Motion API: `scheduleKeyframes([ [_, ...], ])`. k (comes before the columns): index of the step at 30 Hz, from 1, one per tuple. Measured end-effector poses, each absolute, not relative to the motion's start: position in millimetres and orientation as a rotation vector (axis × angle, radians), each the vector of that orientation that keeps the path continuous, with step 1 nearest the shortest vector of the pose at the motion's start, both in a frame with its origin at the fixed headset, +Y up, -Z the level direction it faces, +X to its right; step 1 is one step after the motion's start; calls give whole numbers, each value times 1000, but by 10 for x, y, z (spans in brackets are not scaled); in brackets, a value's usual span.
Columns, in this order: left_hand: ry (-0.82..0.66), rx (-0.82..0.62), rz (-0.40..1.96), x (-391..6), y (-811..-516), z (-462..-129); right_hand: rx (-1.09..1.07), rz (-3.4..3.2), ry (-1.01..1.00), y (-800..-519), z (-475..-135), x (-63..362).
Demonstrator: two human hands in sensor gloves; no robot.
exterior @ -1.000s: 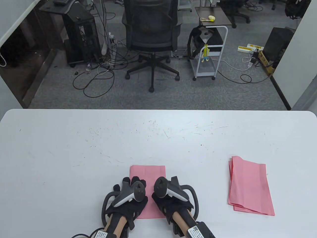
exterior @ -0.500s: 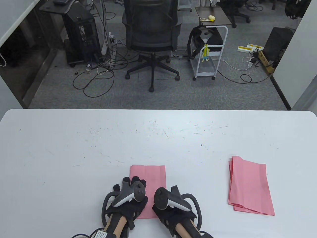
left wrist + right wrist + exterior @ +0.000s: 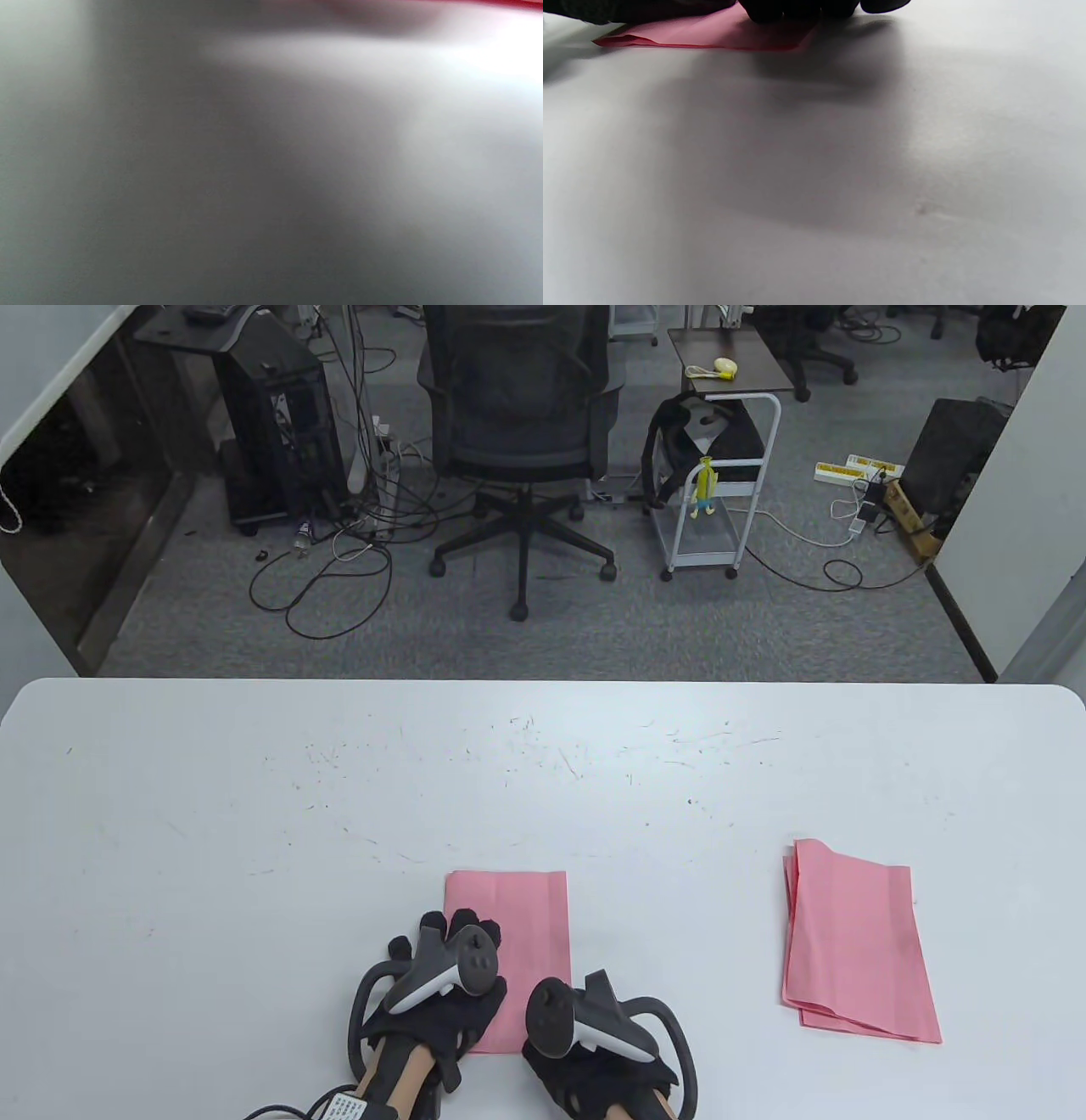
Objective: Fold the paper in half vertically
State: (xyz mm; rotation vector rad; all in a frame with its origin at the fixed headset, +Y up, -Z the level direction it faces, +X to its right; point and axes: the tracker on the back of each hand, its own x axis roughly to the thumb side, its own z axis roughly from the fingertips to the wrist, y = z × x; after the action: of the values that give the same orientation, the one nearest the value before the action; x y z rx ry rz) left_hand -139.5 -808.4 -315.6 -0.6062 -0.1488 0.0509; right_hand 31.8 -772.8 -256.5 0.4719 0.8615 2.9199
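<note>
A folded pink paper (image 3: 519,929) lies flat on the white table (image 3: 254,814) near the front edge. My left hand (image 3: 445,950) rests flat on its left half, fingers spread. My right hand (image 3: 585,1027) is at the paper's near right corner; in the right wrist view its fingertips (image 3: 797,8) touch the paper's edge (image 3: 704,34). The left wrist view is blurred, with only a red strip of paper (image 3: 488,3) at the top.
A stack of folded pink papers (image 3: 857,942) lies on the table to the right. Beyond the far table edge stand an office chair (image 3: 517,432) and a white cart (image 3: 721,483) on the floor.
My right hand has slid toward me along the paper's right edge, down to its near corner. My left hand and the paper have stayed still.
</note>
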Motion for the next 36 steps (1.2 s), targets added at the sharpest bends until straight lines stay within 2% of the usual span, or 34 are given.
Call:
scheduleKeyframes([
  [6, -149, -606, 51, -1395, -8085, -3156, 449, 2862, 835, -7684, -2651, 398],
  [10, -149, -606, 51, -1395, -8085, -3156, 257, 2780, 721, -7632, -2915, 551],
  [12, -149, -604, 48, -1395, -8084, -3155, 107, 2713, 738, -7640, -3110, 641],
  [17, -148, -604, 47, -1395, -8083, -3156, -43, 2573, 870, -7753, -3426, 714],
  [25, -147, -605, 44, -1394, -8082, -3155, -60, 2694, 856, -7985, -3495, 594],
  [36, -148, -605, 41, -1389, -8084, -3154, 52, 2690, 872, -7959, -3418, 483],
])
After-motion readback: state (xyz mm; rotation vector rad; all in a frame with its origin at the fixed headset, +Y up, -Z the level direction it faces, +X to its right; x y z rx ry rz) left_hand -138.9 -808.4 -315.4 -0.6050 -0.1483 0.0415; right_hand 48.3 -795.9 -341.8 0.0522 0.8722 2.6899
